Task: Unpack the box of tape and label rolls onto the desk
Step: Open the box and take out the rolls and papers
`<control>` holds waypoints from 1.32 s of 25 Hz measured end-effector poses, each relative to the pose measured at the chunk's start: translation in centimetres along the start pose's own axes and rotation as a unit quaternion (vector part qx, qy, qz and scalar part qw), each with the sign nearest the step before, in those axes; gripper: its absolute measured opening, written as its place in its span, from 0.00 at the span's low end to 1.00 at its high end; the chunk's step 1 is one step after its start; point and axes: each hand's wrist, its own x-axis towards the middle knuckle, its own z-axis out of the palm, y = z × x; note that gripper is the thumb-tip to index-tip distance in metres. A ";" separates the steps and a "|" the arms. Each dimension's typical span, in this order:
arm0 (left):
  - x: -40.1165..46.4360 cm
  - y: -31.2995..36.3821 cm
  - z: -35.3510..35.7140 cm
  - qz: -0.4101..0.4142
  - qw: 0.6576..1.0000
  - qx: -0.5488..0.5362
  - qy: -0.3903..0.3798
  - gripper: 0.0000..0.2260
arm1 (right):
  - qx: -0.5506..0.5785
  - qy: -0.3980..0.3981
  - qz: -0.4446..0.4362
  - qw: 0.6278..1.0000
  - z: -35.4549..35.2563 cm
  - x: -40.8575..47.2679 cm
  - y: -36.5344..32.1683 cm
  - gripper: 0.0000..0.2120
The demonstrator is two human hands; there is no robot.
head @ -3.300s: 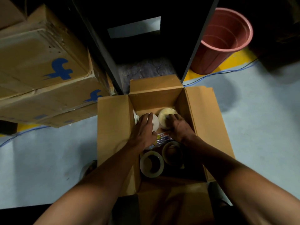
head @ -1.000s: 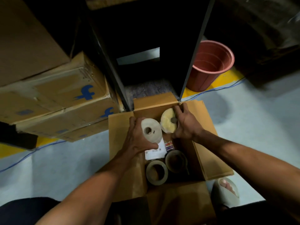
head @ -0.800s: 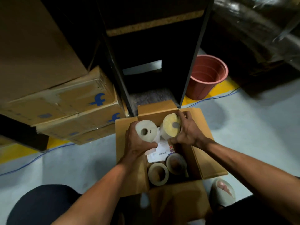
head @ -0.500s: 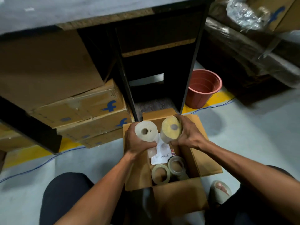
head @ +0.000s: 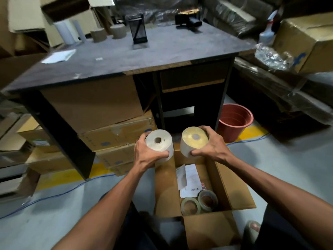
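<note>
Box [head: 232, 188] holds 2 tape rolls [head: 198, 202] and papers [head: 188, 179]; each hand's grip grasps 1 label roll [head: 159, 141].

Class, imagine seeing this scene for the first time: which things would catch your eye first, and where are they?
Two fat paper rolls held up at the centre: a white label roll in the left hand, a yellow-faced roll in the right hand. Below them the open brown cardboard box still holds two clear tape rolls. Behind stands the dark wooden desk.

A roll [head: 159, 144] in my left hand [head: 146, 154], another roll [head: 193, 141] in my right hand [head: 212, 147], open box [head: 165, 186] below them, desk [head: 126, 51] beyond.
</note>
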 end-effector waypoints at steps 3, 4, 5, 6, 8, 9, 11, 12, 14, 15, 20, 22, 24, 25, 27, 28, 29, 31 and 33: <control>1.5 1.3 -3.2 0.030 0.999 -0.002 0.026 0.41 | 0.008 0.000 -0.037 0.999 0.2 1.6 -3.2 0.47; 2.0 1.8 -4.3 0.040 0.999 -0.003 0.036 0.40 | 0.014 -0.004 -0.048 0.999 0.2 2.2 -4.3 0.46; 2.5 2.4 -5.4 0.052 0.998 -0.008 0.044 0.40 | 0.024 -0.008 -0.061 0.998 0.4 2.7 -5.6 0.46; 3.0 3.0 -6.5 0.065 0.997 -0.011 0.051 0.40 | 0.033 -0.011 -0.075 0.997 0.4 3.2 -6.9 0.46; 4.3 3.9 -9.1 0.088 0.994 -0.018 0.067 0.40 | 0.051 -0.011 -0.103 0.993 0.8 4.3 -9.6 0.46; 4.9 4.4 -10.4 0.092 0.992 -0.025 0.077 0.40 | 0.060 -0.013 -0.113 0.992 1.0 4.9 -10.9 0.47; 6.2 5.2 -13.2 0.096 0.990 -0.036 0.099 0.40 | 0.079 -0.019 -0.126 0.989 1.3 6.1 -13.6 0.48; 6.7 5.6 -14.7 0.096 0.988 -0.040 0.113 0.39 | 0.086 -0.022 -0.132 0.987 1.5 6.8 -15.0 0.47; 7.7 6.3 -17.7 0.097 0.985 -0.057 0.134 0.38 | 0.096 -0.024 -0.147 0.984 1.9 8.0 -18.0 0.47; 8.3 6.7 -19.3 0.100 0.983 -0.067 0.141 0.38 | 0.102 -0.024 -0.159 0.982 2.0 8.6 -19.7 0.47; 11.4 8.2 -26.0 0.105 0.973 -0.069 0.193 0.41 | 0.133 -0.029 -0.216 0.967 2.5 12.3 -27.6 0.47; 13.0 8.4 -28.2 0.105 0.971 -0.051 0.207 0.41 | 0.146 -0.023 -0.225 0.963 3.0 14.1 -30.4 0.48; 14.7 8.3 -30.1 0.102 0.971 -0.029 0.213 0.41 | 0.143 -0.015 -0.224 0.964 3.8 16.0 -32.7 0.49; 15.6 8.1 -31.0 0.095 0.971 -0.023 0.219 0.41 | 0.136 -0.013 -0.224 0.965 4.4 17.0 -33.6 0.48; 17.4 7.5 -32.6 0.076 0.969 -0.017 0.234 0.40 | 0.126 -0.007 -0.223 0.967 5.6 18.8 -35.2 0.48; 18.3 7.0 -33.1 0.068 0.969 -0.013 0.239 0.39 | 0.125 -0.004 -0.218 0.968 6.4 19.8 -35.8 0.48; 19.1 6.5 -33.5 0.062 0.969 -0.004 0.240 0.38 | 0.122 -0.001 -0.211 0.970 7.0 20.6 -36.2 0.48; 20.5 5.5 -33.9 0.045 0.969 0.024 0.240 0.39 | 0.103 0.001 -0.200 0.974 8.6 22.1 -36.7 0.49; 21.7 4.2 -33.9 0.018 0.969 0.031 0.245 0.39 | 0.076 -0.004 -0.189 0.979 10.5 23.4 -37.0 0.53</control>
